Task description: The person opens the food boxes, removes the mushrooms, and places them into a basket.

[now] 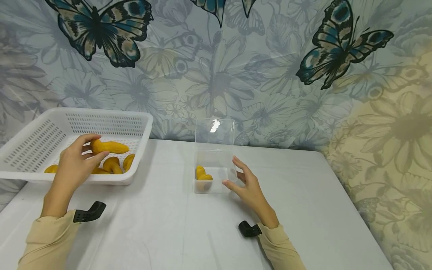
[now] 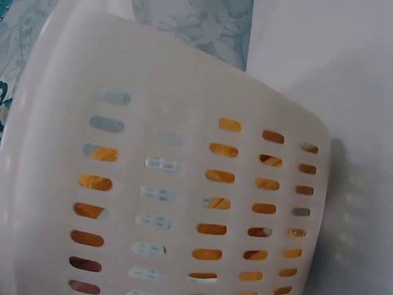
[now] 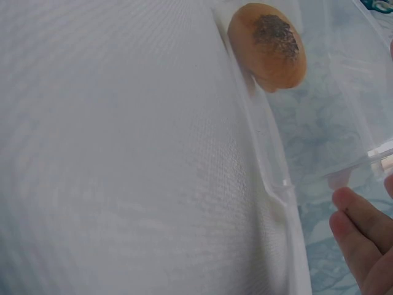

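In the head view, my left hand [image 1: 75, 159] pinches a long yellow gourd-shaped piece [image 1: 114, 147], bulbous at one end, between thumb and fingers over a white perforated basket [image 1: 143, 127]. More yellow pieces [image 1: 113, 165] lie inside, partly hidden by that hand and the front rim. My right hand [image 1: 249, 189] is at the right side of a clear plastic box [image 1: 219, 189], thumb and fingers spread, fingertips right at its wall. Inside the box, toward its left, sits a yellow piece [image 1: 204, 175]. The right wrist view shows an orange-brown rounded end [image 3: 267, 46] with a dark rough patch through the plastic.
Attached at the box's back edge, the clear lid [image 1: 214, 131] stands upright near the patterned wall covering [image 1: 216, 82]. Under everything is a table with a white cloth [image 1: 162, 225]. Slotted basket wall [image 2: 178, 184] fills most of the left wrist view.
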Demonstrator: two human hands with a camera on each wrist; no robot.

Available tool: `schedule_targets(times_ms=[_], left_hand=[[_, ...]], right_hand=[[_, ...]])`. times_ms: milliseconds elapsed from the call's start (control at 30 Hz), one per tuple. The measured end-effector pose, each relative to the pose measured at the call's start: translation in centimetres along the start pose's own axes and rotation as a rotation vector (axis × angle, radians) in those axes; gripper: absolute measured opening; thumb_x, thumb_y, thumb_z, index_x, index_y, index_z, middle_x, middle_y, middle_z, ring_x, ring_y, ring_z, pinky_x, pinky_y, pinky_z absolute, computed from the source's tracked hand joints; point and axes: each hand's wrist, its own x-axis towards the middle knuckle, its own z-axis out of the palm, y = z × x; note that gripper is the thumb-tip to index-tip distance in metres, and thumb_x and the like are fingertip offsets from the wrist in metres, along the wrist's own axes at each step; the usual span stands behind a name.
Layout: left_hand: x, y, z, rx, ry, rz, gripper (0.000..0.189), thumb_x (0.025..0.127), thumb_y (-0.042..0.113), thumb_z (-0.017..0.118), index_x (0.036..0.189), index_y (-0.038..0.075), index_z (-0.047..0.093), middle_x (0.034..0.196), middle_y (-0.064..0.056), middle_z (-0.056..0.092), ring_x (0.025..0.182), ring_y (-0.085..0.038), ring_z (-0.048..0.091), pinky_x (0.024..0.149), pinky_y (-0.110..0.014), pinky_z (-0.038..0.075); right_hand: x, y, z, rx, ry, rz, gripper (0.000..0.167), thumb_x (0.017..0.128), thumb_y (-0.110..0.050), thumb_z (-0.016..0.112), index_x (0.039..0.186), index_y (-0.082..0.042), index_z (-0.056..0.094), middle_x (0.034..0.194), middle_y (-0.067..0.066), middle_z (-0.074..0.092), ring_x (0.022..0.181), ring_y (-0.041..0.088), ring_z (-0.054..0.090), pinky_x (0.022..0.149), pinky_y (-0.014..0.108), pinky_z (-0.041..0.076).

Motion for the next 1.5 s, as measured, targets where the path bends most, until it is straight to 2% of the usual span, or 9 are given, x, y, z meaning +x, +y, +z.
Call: schedule_targets(times_ms=[67,167,267,500,600,767,867,1100,1500], left_hand=[[0.0,-0.2,0.0,0.029,-0.003,-0.012,0.055,0.09,0.014,0.073,0.137,-0.001,0.05,0.132,-0.029,0.055,0.114,-0.048,0.058,0.071,0.003,0.045],[0.0,-0.3,0.3,0.095,-0.013,-0.029,0.055,0.092,0.016,0.072,0.138,0.0,0.048,0.127,-0.032,0.057,0.107,-0.051,0.06,0.079,-0.026,0.058],[0.0,-0.3,0.6,0.14,-0.017,-0.039,0.055,0.093,0.018,0.071,0.139,-0.001,0.048,0.128,-0.033,0.057,0.101,-0.051,0.062,0.08,-0.056,0.052],[0.2,0.0,0.9,0.212,-0.025,-0.088,0.054,0.093,0.02,0.07,0.137,-0.003,0.049,0.116,-0.03,0.053,0.094,-0.042,0.054,0.07,-0.036,0.038],[0.2,0.0,0.9,0.216,-0.041,-0.084,0.051,0.093,0.017,0.07,0.136,-0.004,0.051,0.115,-0.03,0.052,0.096,-0.043,0.054,0.073,-0.043,0.043],[0.2,-0.1,0.8,0.204,-0.055,-0.082,0.044,0.094,0.017,0.068,0.131,-0.002,0.055,0.126,-0.034,0.054,0.104,-0.051,0.059,0.082,-0.059,0.048],[0.1,-0.1,0.8,0.195,-0.05,-0.088,0.04,0.094,0.015,0.066,0.129,-0.002,0.057,0.128,-0.033,0.056,0.107,-0.051,0.059,0.083,-0.06,0.049],[0.1,0.1,0.9,0.192,-0.017,-0.069,0.036,0.094,0.011,0.063,0.127,-0.001,0.059,0.122,-0.031,0.061,0.105,-0.05,0.061,0.08,-0.059,0.05],[-0.2,0.0,0.9,0.175,0.055,-0.039,0.031,0.095,0.01,0.06,0.124,-0.002,0.061,0.118,-0.029,0.064,0.101,-0.049,0.063,0.081,-0.059,0.051]], right_hand=[[-0.1,0.0,0.0,-0.001,0.0,0.003,0.08,0.086,-0.02,0.078,0.153,-0.009,0.035,0.162,0.008,0.031,0.133,0.04,0.052,0.111,0.045,0.043],[-0.2,0.0,-0.1,-0.003,-0.002,0.007,0.081,0.086,-0.021,0.078,0.153,-0.007,0.034,0.162,0.009,0.031,0.133,0.04,0.051,0.111,0.046,0.043],[-0.2,0.0,-0.1,0.002,0.001,0.007,0.08,0.086,-0.021,0.078,0.153,-0.011,0.034,0.162,0.009,0.031,0.134,0.04,0.051,0.112,0.046,0.043],[-0.1,0.1,-0.2,0.024,0.002,0.011,0.078,0.087,-0.02,0.078,0.152,-0.016,0.036,0.162,0.007,0.032,0.134,0.039,0.051,0.113,0.047,0.042],[-0.1,0.2,-0.1,0.025,0.001,0.017,0.078,0.087,-0.021,0.078,0.152,-0.016,0.036,0.162,0.006,0.032,0.134,0.039,0.051,0.113,0.048,0.042],[-0.2,0.1,-0.1,0.014,-0.002,0.021,0.078,0.087,-0.022,0.077,0.153,-0.017,0.035,0.162,0.004,0.031,0.134,0.038,0.051,0.113,0.046,0.042],[-0.2,0.0,-0.2,0.013,-0.001,0.02,0.078,0.087,-0.022,0.077,0.153,-0.017,0.035,0.162,0.004,0.031,0.134,0.039,0.051,0.113,0.046,0.043],[-0.4,-3.4,-0.6,0.032,-0.02,0.083,0.078,0.087,-0.012,0.076,0.152,-0.005,0.034,0.162,0.015,0.03,0.134,0.046,0.048,0.113,0.053,0.04],[-0.3,-3.6,-0.6,0.029,-0.025,0.059,0.077,0.088,-0.012,0.075,0.152,-0.003,0.034,0.161,0.017,0.03,0.134,0.046,0.048,0.113,0.051,0.04]])
